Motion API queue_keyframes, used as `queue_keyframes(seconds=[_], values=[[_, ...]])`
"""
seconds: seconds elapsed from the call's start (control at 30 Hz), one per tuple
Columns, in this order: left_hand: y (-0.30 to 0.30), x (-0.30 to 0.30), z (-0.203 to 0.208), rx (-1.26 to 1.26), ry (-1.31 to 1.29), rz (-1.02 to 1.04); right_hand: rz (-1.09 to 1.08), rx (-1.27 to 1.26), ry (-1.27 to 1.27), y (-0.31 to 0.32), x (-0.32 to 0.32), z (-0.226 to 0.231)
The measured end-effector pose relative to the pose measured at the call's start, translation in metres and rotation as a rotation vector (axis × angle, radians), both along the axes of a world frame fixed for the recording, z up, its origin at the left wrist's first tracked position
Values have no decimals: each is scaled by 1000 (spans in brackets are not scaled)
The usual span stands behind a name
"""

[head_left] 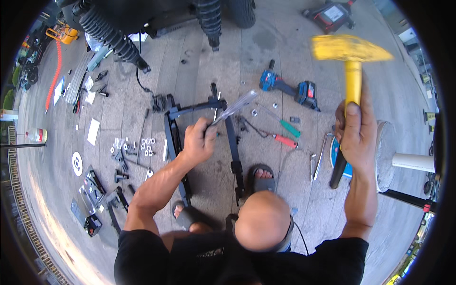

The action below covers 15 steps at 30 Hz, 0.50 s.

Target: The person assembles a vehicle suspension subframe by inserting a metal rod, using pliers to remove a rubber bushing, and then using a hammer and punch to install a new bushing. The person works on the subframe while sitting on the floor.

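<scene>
A hammer (353,61) with a yellow head and a yellow and black handle is raised at the right. My right hand (357,133) is wrapped round its handle. Near the middle, my left hand (198,141) is closed on a slim tool with a clear handle (240,104), which looks like a screwdriver held by its shaft. The clear end points up and right, somewhat blurred. Below and beyond my left hand, a black metal frame (232,140) lies on the paving between my sandalled feet. The hammer is well apart from the clear-handled tool and the frame.
Shock absorbers (209,21) of a vehicle hang at the top. A blue cordless drill (289,89), a green-handled screwdriver (290,128) and a red-handled tool (285,141) lie right of the frame. Several washers (148,146) and loose parts are at left. A round stool (385,156) stands at right.
</scene>
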<state>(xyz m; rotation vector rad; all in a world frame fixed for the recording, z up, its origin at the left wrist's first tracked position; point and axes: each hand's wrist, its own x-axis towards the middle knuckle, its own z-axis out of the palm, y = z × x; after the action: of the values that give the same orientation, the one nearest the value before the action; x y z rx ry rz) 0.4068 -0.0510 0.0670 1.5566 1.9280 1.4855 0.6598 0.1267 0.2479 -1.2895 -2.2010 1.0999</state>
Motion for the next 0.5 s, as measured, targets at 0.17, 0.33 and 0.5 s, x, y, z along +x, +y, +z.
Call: queue_keyframes(seconds=[0.17,0.33,0.5], values=[[9,-2,-7,-13,-30,-65,244,212,38,-4,0,-3],[4,7,-21,-98,-102,-93,303,73,5,-3,14,-28],[9,0,-22,-51,-1149,-106,-45,270,-108,-16,74,-137]])
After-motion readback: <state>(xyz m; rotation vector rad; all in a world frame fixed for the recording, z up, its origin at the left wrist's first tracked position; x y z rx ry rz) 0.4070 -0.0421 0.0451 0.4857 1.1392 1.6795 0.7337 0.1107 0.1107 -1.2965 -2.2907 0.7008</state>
